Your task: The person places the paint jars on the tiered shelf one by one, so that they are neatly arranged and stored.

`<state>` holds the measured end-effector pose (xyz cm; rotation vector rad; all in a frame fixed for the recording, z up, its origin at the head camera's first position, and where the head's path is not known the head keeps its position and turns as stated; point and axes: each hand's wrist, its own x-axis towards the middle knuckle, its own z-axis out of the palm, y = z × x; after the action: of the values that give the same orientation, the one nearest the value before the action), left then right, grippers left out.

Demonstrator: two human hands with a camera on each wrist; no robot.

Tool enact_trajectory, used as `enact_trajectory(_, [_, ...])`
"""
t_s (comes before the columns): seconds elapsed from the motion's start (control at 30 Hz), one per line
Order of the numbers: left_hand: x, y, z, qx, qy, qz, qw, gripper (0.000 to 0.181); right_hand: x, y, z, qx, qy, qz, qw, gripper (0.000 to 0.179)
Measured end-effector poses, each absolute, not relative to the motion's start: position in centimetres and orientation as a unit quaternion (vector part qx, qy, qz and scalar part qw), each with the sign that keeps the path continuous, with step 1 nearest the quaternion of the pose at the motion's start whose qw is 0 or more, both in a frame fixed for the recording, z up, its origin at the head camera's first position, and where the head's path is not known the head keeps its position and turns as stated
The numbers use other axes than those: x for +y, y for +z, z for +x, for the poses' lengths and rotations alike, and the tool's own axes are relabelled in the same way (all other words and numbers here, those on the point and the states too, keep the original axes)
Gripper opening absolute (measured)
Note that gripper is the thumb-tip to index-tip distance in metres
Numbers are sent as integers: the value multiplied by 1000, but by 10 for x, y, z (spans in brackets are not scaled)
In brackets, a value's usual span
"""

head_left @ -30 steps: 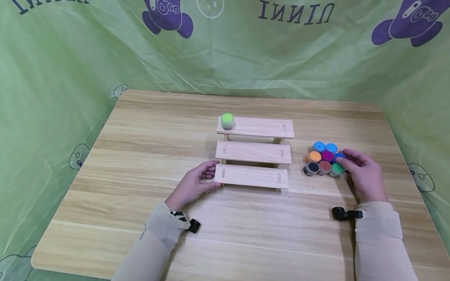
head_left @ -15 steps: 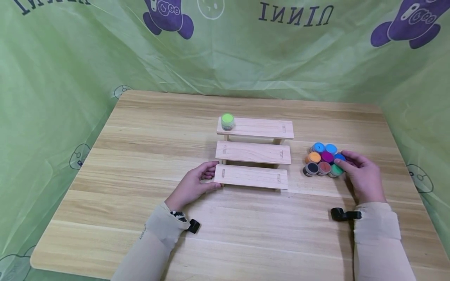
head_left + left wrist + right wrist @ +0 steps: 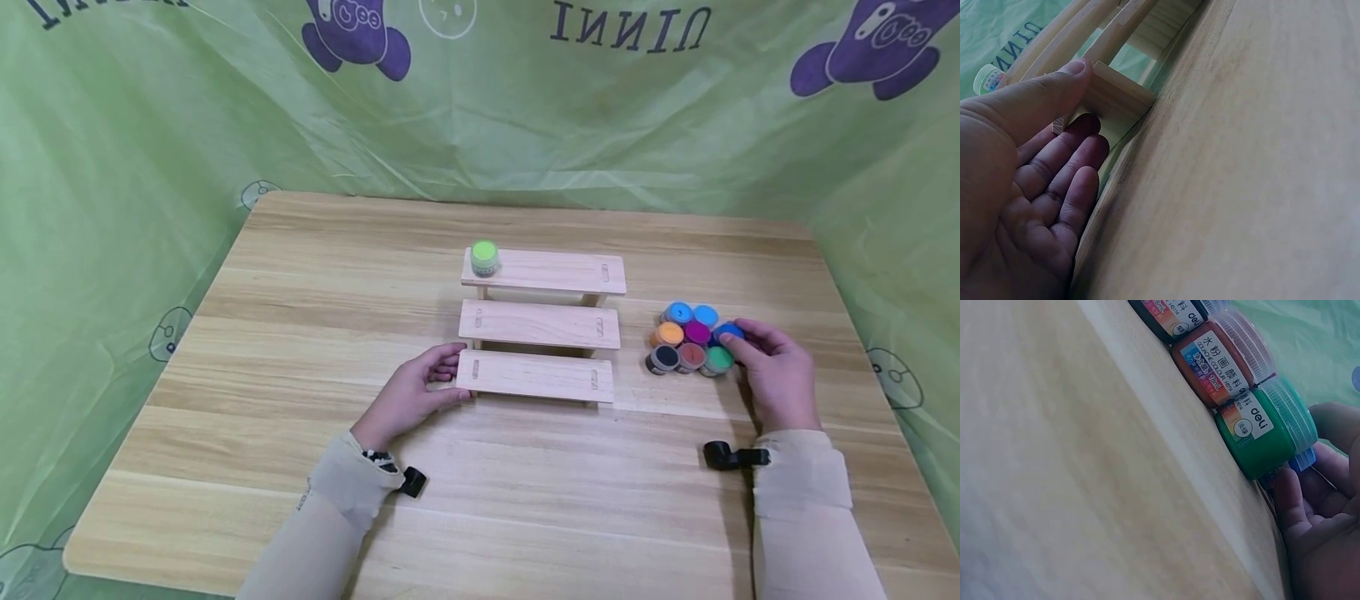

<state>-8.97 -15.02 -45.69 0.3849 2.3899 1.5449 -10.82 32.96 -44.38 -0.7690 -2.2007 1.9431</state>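
Observation:
My left hand [image 3: 414, 394] grips the left end of the lowest step of a pale wooden three-step stand [image 3: 536, 375], thumb at the front edge and forefinger behind. In the left wrist view, the thumb [image 3: 1054, 100] lies along the board's end and the other fingers are loosely curled below. My right hand [image 3: 780, 379] pinches a dark blue paint jar [image 3: 726, 332] at the right of a cluster of jars. In the right wrist view, a green jar [image 3: 1266, 434] mostly hides that blue jar. A lime-green paint jar [image 3: 484, 260] stands on the top step's left end.
Beside the blue jar stand several others: light blue [image 3: 678, 313], orange [image 3: 667, 334], purple [image 3: 697, 333], black [image 3: 663, 360] and brown-red [image 3: 691, 357]. All rest on the wooden table [image 3: 337, 275] right of the stand. Green printed sheeting [image 3: 450, 133] hangs behind and beside the table.
The dark blue jar has shifted slightly right, away from the purple one, along with my right fingers. The left hand and the stand have stayed put.

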Motion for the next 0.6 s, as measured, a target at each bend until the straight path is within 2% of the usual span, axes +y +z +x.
enact_trajectory(0.6, [-149,-455,-90,824,534,139,131,69,330,-445,-111,-728,624,-275,70,54])
